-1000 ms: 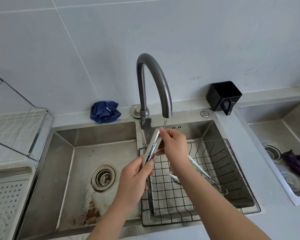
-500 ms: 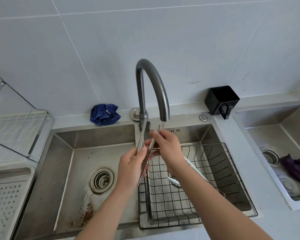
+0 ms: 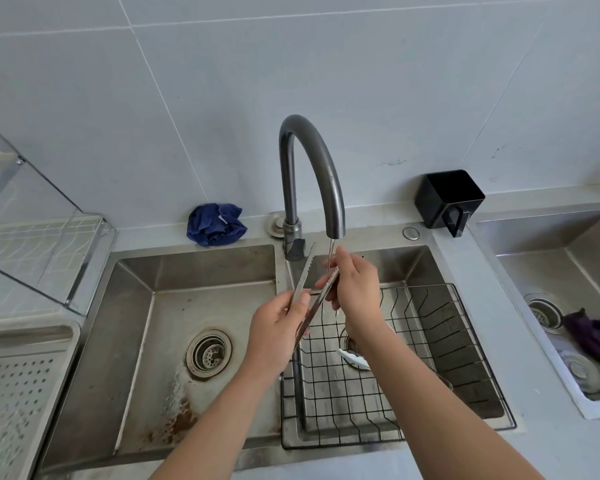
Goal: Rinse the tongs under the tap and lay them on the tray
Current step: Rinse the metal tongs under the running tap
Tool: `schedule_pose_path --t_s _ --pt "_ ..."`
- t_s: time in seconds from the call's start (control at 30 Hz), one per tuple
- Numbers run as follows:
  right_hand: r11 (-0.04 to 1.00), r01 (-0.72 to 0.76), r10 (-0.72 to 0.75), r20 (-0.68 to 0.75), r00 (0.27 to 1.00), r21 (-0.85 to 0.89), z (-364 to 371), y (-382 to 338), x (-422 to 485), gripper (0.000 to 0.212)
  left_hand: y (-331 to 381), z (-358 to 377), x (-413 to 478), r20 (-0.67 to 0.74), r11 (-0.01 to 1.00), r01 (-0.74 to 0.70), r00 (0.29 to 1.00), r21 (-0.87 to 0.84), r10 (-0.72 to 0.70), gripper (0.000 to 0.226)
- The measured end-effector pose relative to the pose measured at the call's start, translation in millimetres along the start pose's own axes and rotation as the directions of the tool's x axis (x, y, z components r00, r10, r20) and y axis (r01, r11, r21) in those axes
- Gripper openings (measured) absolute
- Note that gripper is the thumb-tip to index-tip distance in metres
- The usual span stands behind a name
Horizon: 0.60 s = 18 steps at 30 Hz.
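Observation:
Metal tongs (image 3: 306, 271) with toothed tips stand spread apart under the dark curved tap (image 3: 312, 174). A thin stream of water falls from the spout onto the right arm of the tongs. My left hand (image 3: 274, 334) grips the tongs near their hinge end. My right hand (image 3: 355, 282) pinches the right arm's tip just below the spout. The perforated steel tray (image 3: 18, 382) lies at the far left, beside the sink.
A black wire basket (image 3: 430, 341) sits in the right basin with a white utensil (image 3: 352, 358) inside. The left basin (image 3: 174, 341) has a drain and rust stains. A blue cloth (image 3: 215, 223), a black cup (image 3: 449, 199) and a clear dish rack (image 3: 32, 237) stand around.
The tongs' arms have spread apart from a shut pair. My right hand now holds only the right arm under the stream. The view has tilted slightly up.

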State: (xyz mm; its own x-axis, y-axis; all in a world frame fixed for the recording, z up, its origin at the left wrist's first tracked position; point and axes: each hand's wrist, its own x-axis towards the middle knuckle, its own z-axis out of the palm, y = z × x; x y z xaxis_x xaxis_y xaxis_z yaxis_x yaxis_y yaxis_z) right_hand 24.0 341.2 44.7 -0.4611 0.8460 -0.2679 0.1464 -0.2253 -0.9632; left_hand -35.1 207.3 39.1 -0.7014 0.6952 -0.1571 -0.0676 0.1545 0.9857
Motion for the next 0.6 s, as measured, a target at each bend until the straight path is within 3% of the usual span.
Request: schedule_pose_path --t_s 0.17,0.27,0.33,0.47,0.6 --pt "0.943 -0.172 0.085 0.296 0.951 0.284 -2 3 -3 0.023 -9 -4 1 -0.099 0.999 0.033 0.995 -0.008 -0.033 0.019" --pt "0.893 -0.216 0.047 0.394 0.918 0.395 -2 3 0 0.036 -8 -4 6 -0.041 0.981 0.180 0.982 -0.078 -0.184 0.028" --pt "0.868 -0.213 0.001 0.428 0.904 0.449 -1 3 1 0.036 -7 -2 8 -0.006 0.967 0.242 0.970 -0.078 -0.244 0.032" --pt "0.823 -0.221 -0.078 0.490 0.868 0.524 1 2 0 0.017 -5 1 11 0.015 0.936 0.341 0.940 -0.087 -0.341 0.041" --pt "0.924 -0.099 -0.041 0.354 0.934 0.369 2 1 -2 0.027 -5 6 13 0.038 0.925 0.369 0.929 -0.092 -0.367 0.051"
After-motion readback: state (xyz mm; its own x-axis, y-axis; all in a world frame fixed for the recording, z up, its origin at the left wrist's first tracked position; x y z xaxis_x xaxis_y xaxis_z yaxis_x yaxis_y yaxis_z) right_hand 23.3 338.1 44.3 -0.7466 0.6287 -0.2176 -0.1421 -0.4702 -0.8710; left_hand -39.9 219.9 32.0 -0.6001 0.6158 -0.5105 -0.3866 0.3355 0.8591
